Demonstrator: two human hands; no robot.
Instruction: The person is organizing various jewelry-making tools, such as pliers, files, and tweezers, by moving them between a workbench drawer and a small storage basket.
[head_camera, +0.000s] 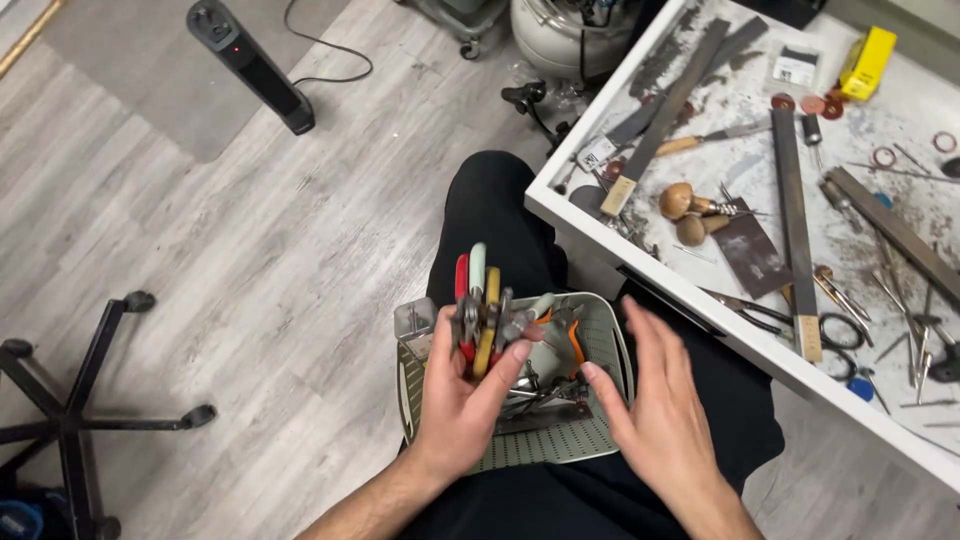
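Note:
My left hand (462, 395) grips a bunch of small pliers (478, 305) with red, pale green and yellow handles, held upright over a pale green perforated basket (545, 447) that rests on my lap. More pliers and cutters, one with orange handles (572, 338), lie inside the basket. My right hand (655, 395) hovers open at the basket's right rim, fingers spread, holding nothing.
A white workbench tray (560, 205) to the right carries long files (795, 215), wooden-handled tools (685, 200), a yellow box (868, 62) and loose small tools. A black tower fan (252, 65) lies on the wood floor. A chair base (70, 415) stands at left.

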